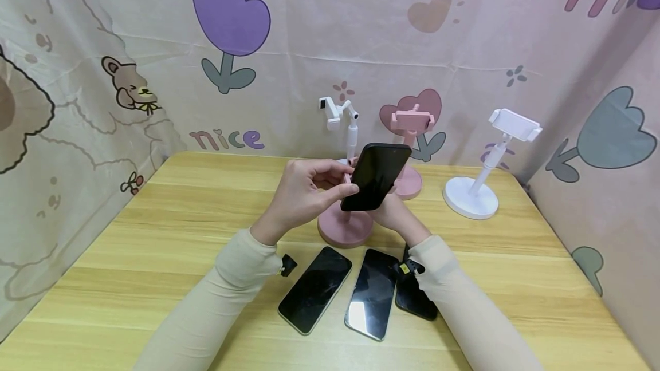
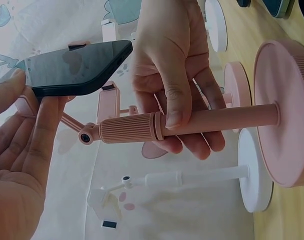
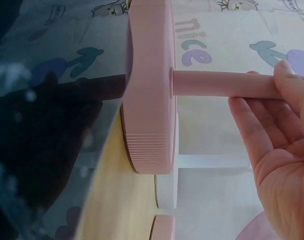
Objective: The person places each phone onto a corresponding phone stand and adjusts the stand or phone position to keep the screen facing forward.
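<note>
A black smartphone [image 1: 378,175] sits tilted in the clamp of a pink phone stand [image 1: 346,228]. My left hand [image 1: 304,192] pinches the phone by its edge, beside a pink clamp arm [image 2: 26,102]. In the left wrist view the thumb lies over the phone's face and the fingers are beneath. Partly hidden behind the phone in the head view, my right hand [image 1: 394,213] holds the stand's pole. The right wrist view shows thumb and fingers around that pole [image 3: 222,83], above the round base [image 3: 150,90].
Several other phones lie near the front, including a left one [image 1: 315,291] and a middle one [image 1: 372,293]. Behind are a white stand [image 1: 352,133] and a second pink stand [image 1: 411,182]. Another white stand [image 1: 471,196] is at the right. Printed cloth hangs around the wooden table [image 1: 154,256].
</note>
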